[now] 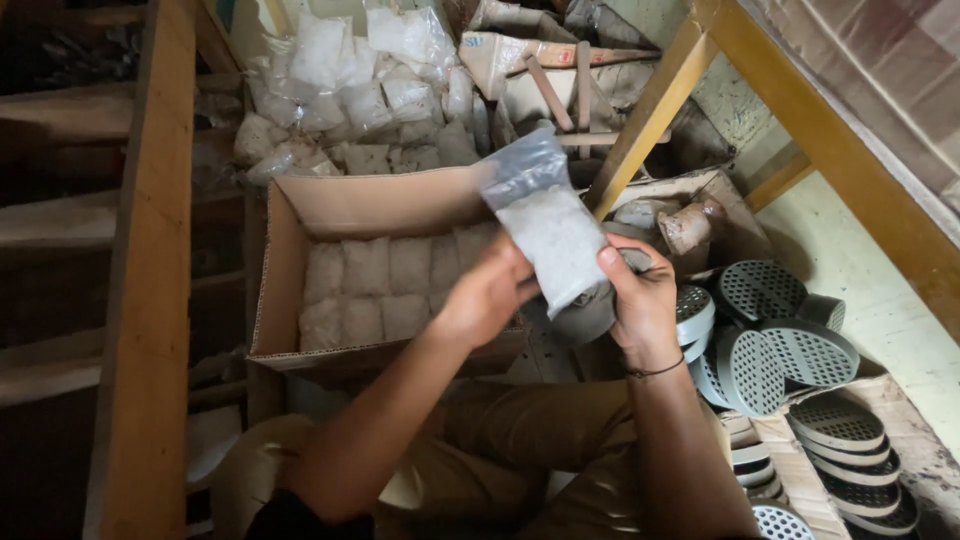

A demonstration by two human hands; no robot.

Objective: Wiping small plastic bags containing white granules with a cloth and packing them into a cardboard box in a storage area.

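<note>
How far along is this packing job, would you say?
Done: rows of filled bags lie in the cardboard box. In hand: the left hand and right hand hold one more bag. Left: box space remains, and many perforated discs sit loose.

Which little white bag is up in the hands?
The bag held by both hands, left hand and right hand. The others lie packed in the box or piled behind it.
</note>
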